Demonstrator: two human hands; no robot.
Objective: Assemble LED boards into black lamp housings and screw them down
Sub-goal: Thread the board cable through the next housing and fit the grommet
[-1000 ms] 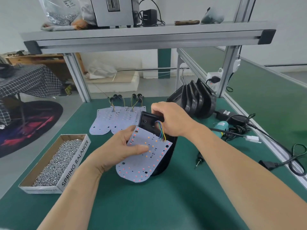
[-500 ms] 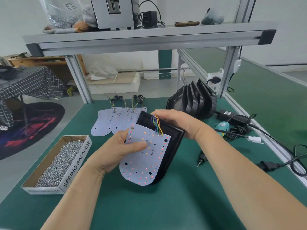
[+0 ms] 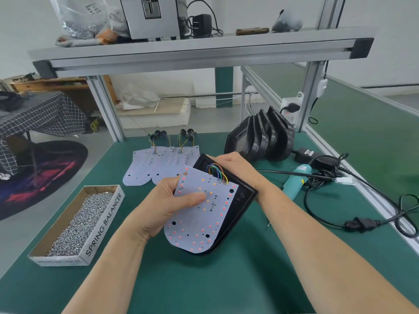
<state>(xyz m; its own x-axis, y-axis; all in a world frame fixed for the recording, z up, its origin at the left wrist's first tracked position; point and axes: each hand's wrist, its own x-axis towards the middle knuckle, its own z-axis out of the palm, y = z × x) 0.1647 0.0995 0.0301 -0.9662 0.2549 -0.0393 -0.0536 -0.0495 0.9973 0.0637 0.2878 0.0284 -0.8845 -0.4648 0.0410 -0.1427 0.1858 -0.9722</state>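
Observation:
My left hand pinches a white LED board by its left edge, thumb on its face. The board lies tilted over an open black lamp housing, with coloured wires looping from its top edge into the housing. My right hand grips the housing's far upper end, fingers curled behind it. The housing's rounded lower end rests on the green mat.
A cardboard box of screws sits at the left. Spare LED boards lie behind my hands. A stack of black housings stands at the back right. A teal electric screwdriver and cables lie on the right.
The board has swung from hanging off the housing's left side to lying more squarely over its opening. My right hand shifted from the wires to the housing's far end.

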